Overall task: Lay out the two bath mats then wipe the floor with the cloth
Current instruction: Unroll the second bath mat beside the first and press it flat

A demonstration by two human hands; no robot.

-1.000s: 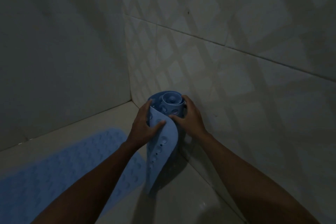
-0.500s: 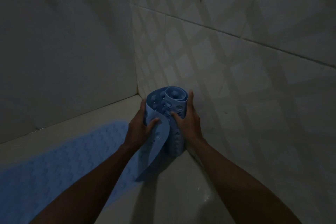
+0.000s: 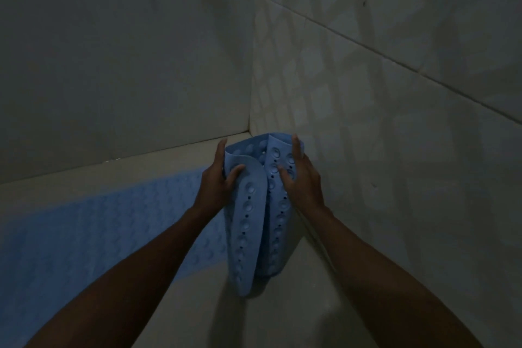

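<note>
Rolled mat, soft blue rubber studded with suction cups and small holes, stands on end in the wall corner, long axis near upright. Left hand pinches its loose outer flap; right hand grips the inner coil. Laid mat lies flat leftward on pale floor.

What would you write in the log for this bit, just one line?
step: unrolling second mat | left hand: grips rolled mat flap | right hand: grips roll | first mat: flat on floor | cloth: not seen
</note>
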